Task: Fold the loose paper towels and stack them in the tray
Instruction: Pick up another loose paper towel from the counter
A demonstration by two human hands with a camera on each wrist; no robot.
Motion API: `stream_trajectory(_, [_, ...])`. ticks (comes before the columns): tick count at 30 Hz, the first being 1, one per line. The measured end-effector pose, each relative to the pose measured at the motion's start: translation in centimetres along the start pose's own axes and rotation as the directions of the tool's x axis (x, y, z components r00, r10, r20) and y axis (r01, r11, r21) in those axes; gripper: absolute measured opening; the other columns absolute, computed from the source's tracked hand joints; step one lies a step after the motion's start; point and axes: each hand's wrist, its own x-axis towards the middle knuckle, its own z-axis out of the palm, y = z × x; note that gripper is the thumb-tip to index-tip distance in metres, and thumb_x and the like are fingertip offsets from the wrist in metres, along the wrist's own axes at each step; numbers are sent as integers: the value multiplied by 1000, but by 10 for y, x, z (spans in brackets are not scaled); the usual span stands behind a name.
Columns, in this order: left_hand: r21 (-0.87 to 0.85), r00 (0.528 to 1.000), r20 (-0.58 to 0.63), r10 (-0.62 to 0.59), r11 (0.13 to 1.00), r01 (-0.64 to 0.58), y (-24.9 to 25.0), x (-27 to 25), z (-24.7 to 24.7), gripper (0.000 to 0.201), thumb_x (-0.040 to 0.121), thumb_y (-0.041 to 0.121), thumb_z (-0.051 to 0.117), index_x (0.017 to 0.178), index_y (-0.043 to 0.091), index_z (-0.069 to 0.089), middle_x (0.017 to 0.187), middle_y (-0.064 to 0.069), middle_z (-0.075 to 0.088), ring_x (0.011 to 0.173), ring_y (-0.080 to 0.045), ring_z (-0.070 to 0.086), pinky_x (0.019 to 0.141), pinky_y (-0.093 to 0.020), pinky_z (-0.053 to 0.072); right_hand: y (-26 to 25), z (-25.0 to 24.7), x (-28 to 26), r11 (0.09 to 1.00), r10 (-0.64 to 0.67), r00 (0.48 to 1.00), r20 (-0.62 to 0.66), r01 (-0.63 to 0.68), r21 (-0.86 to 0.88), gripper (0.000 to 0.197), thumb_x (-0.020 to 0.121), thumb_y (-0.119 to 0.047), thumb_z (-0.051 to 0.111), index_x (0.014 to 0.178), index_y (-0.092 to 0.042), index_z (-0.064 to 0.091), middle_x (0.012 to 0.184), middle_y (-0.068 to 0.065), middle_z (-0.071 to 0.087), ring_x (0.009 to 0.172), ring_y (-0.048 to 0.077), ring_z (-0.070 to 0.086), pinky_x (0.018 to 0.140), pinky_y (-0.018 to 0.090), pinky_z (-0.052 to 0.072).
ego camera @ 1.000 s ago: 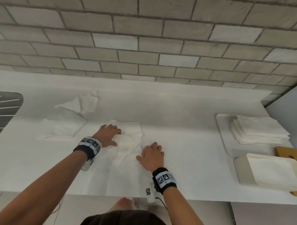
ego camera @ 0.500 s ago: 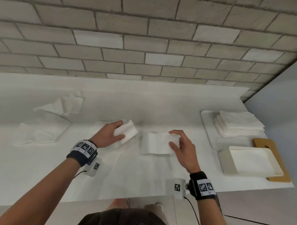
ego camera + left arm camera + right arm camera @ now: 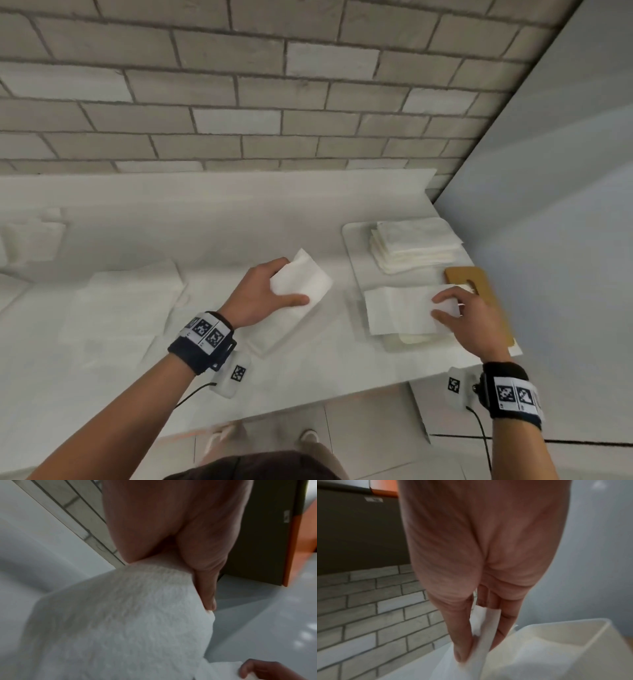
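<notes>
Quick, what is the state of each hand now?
Left hand: holding a folded paper towel.
Right hand: pinching another folded towel above the tray.

Soft, even light falls on the white tabletop (image 3: 212,236), casting faint shadows and washing out detail. Motion blur smears both wrist views. The head view bends strongly at its edges.

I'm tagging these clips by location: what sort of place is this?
Probably a kitchen or café counter: a white countertop against a brick-tile wall, a stack of folded paper towels, and a wooden board under a tray.
</notes>
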Motion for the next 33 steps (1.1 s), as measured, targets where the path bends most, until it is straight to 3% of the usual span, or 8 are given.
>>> stream_trajectory(5, [-51, 997, 71, 26, 998, -23, 45, 20, 70, 47, 73, 49, 96, 101, 21, 73, 94, 2, 77, 88, -21, 73, 85, -44, 56, 68, -6, 27, 994, 79, 994, 81, -73, -80, 27, 89, -23, 87, 98, -41, 69, 146, 8, 62, 73, 19, 68, 63, 43, 62])
stream_trajectory(7, [-60, 996, 91, 15, 998, -9, 59, 26, 90, 48, 72, 51, 95, 103, 22, 74, 97, 3, 79, 92, -20, 74, 88, -50, 59, 80, -7, 33, 994, 47, 994, 100, -37, -104, 28, 90, -23, 86, 99, -41, 67, 151, 6, 59, 75, 17, 68, 69, 40, 61])
stream_trajectory(11, [-49, 994, 112, 5, 999, 0, 80, 35, 119, 47, 70, 48, 97, 103, 23, 75, 98, 5, 78, 92, -17, 74, 87, -50, 59, 82, -11, 41, 994, 20, 993, 119, -7, -111, 25, 93, -14, 83, 107, -28, 69, 138, 16, 66, 76, 17, 66, 68, 30, 45])
stream_trajectory(15, [-34, 991, 135, 13, 999, -9, 93, 44, 138, 50, 69, 47, 98, 101, 20, 73, 97, 1, 77, 90, -20, 72, 85, -48, 57, 72, -15, 35, 995, -93, 995, 24, 94, -36, 22, 97, -22, 81, 114, -28, 68, 139, 6, 61, 111, 31, 68, 83, 32, 50])
stream_trajectory(18, [-9, 986, 163, 14, 1000, -12, 101, 50, 150, 49, 69, 48, 98, 99, 20, 71, 95, 0, 75, 89, -21, 71, 83, -48, 56, 41, -22, 16, 951, -174, 967, -188, 214, 221, 21, 104, -45, 67, 118, -29, 70, 134, -9, 66, 124, 13, 64, 97, 33, 54])
stream_trajectory(21, [-21, 975, 216, 59, 998, -56, 113, 56, 163, 38, 70, 41, 99, 93, 33, 70, 88, 11, 73, 82, -11, 69, 73, -34, 55, -9, -27, -6, 815, -166, 986, 10, 131, 564, 33, 101, -55, 66, 127, -34, 63, 119, -18, 74, 111, -3, 68, 88, 14, 52])
stream_trajectory(27, [57, 975, 216, 48, 996, -61, 109, 74, 176, 50, 70, 39, 98, 106, 31, 64, 94, 8, 75, 86, -6, 70, 69, -25, 56, 7, -14, 5, 854, -71, 993, -94, 109, 509, 24, 98, -48, 76, 109, -28, 70, 97, -13, 77, 91, 5, 73, 80, 32, 58])
stream_trajectory(33, [136, 985, 171, 2, 990, -26, 84, 81, 204, 53, 85, 21, 85, 119, 33, 45, 84, -4, 74, 74, -20, 70, 69, -37, 61, 75, -1, 21, 946, 136, 979, -153, -83, 313, 42, 100, -24, 77, 132, -18, 52, 104, 2, 70, 97, 32, 71, 77, 39, 53])
